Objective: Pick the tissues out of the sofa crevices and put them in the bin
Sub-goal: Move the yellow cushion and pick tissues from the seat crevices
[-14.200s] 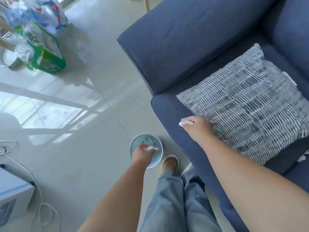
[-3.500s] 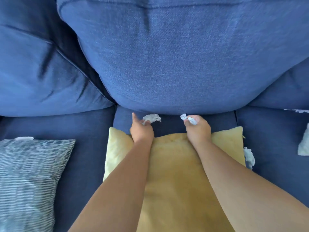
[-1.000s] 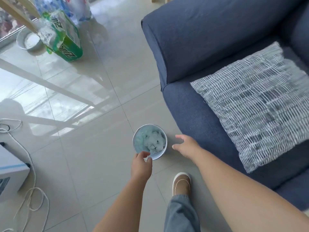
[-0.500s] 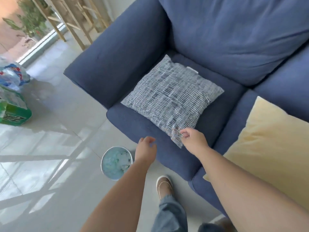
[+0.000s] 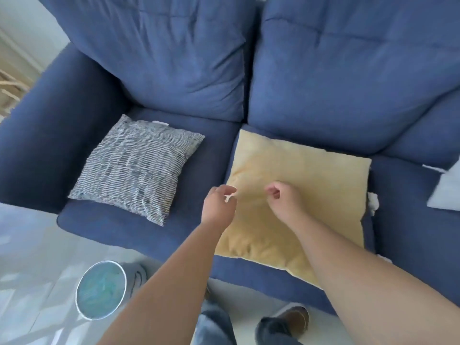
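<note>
A crumpled white tissue (image 5: 372,201) is wedged in the sofa crevice at the right edge of the yellow pillow (image 5: 306,170). A thin white scrap (image 5: 432,168) lies in the seam further right. Another small white scrap (image 5: 159,122) peeks out behind the striped pillow (image 5: 135,165). My left hand (image 5: 218,206) hovers over the yellow pillow's left edge, fingers curved apart and holding nothing. My right hand (image 5: 283,199) hangs over the pillow's middle, loosely curled and empty. The round bin (image 5: 104,262) stands on the floor at lower left, with tissues blurred inside.
The blue sofa (image 5: 336,78) fills the view, its armrest (image 5: 47,125) at left. A pale cushion (image 5: 446,192) sits at the right edge. My legs and shoes (image 5: 291,319) stand on the tiled floor close to the sofa front.
The view has swung from the bin and striped pillow to the sofa's middle. Both empty hands have moved right, from the striped pillow's corner to over the yellow pillow.
</note>
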`<action>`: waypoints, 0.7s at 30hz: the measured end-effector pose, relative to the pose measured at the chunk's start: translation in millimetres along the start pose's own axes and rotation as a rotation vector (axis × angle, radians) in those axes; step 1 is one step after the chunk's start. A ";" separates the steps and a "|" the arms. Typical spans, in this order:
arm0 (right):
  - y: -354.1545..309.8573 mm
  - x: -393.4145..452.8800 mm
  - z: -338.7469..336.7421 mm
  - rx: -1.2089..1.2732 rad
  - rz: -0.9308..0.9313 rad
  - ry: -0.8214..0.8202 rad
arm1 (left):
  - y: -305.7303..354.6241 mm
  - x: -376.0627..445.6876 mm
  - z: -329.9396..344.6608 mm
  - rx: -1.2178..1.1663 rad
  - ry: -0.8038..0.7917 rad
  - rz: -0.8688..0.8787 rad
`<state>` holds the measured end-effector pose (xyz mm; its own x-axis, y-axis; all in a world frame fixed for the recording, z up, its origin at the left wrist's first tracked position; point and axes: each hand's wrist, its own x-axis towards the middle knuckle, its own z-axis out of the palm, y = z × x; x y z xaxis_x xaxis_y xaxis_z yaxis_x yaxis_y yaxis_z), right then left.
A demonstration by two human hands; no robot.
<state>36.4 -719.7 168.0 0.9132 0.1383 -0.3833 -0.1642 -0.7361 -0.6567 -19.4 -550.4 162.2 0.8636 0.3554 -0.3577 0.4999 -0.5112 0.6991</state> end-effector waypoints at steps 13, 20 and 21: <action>216.8 -60.2 -177.1 0.100 0.360 0.294 | 161.7 -35.7 186.0 0.115 -0.266 0.257; 307.5 -87.5 -170.3 0.120 0.600 0.091 | 185.2 -39.7 274.8 0.226 -0.472 0.357; 317.4 -88.8 -166.4 0.097 0.603 0.044 | 185.9 -35.5 287.7 0.254 -0.500 0.353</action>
<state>-34.7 -1075.9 101.7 0.6628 -0.3135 -0.6800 -0.6886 -0.6120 -0.3890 61.8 -883.2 126.8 0.8741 -0.2421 -0.4211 0.1285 -0.7208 0.6812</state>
